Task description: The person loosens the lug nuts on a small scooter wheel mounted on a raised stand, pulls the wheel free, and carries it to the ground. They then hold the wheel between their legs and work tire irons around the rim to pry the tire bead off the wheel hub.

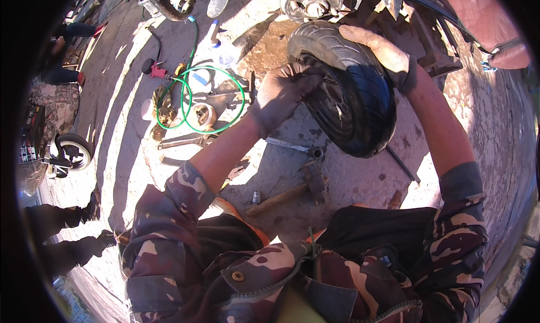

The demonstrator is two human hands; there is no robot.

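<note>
A black-tyred wheel (pixel 365 106) stands tilted on the ground in front of me, its rim side turned to the left. Both my hands wear dirty, light-coloured work gloves. My left hand (pixel 288 92) is closed at the near side of the wheel, fingers curled in at the rim; the fingertips are partly lost in shadow. Over the top of the tyre lies my right hand (pixel 382 50), gripping the tread, its thumb side hidden. Just below the wheel are a long wrench (pixel 289 145) and a hammer (pixel 314 179) with a wooden handle.
Left of the wheel lie a coiled green hose (pixel 244 101), a red air tool (pixel 159 71), an adjustable wrench (pixel 188 141) and a round tin (pixel 203 116). A small socket (pixel 256 197) sits near my knees. A hub (pixel 311 2) stands beyond. Other people's legs (pixel 64 227) show at left.
</note>
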